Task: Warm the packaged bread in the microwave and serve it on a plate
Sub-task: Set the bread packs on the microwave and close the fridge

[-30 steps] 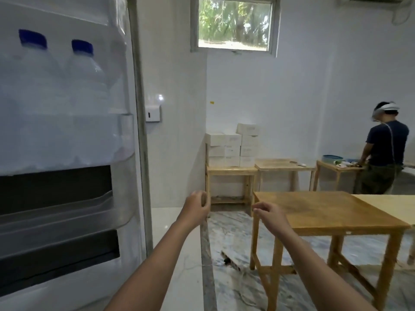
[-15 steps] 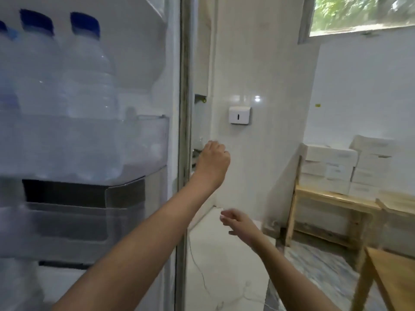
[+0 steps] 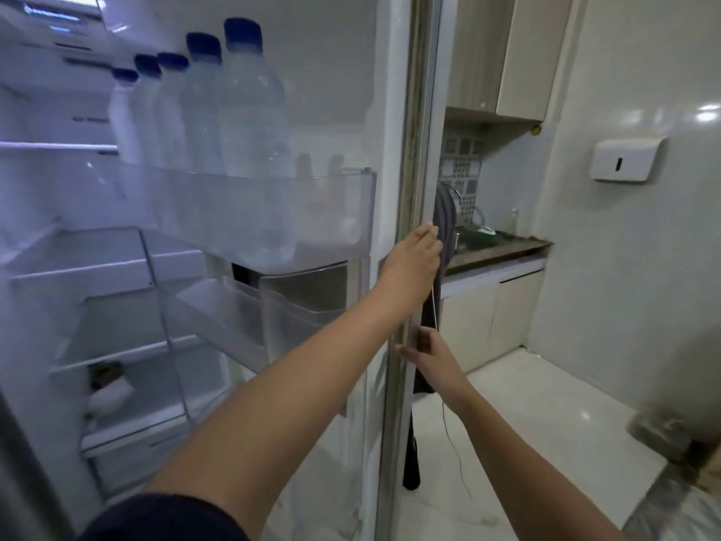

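Observation:
The fridge door stands open in front of me, its inner bin holding several blue-capped water bottles. My left hand is curled around the door's outer edge at mid height. Lower on the same edge, my right hand grips with the thumb on the near side. Inside the fridge, a pale wrapped item lies on a low shelf at the left; it is too blurred to tell whether it is the bread. No microwave or plate is in view.
Glass shelves fill the fridge interior at left. Behind the door is a kitchen counter with a sink tap, cabinets below it and a wall cabinet above. A white dispenser hangs on the right wall. A thin cord hangs beside the door.
The view has swung left, so the fridge interior shows and the tables are gone. My left hand stays on the door edge; my right hand has risen onto it.

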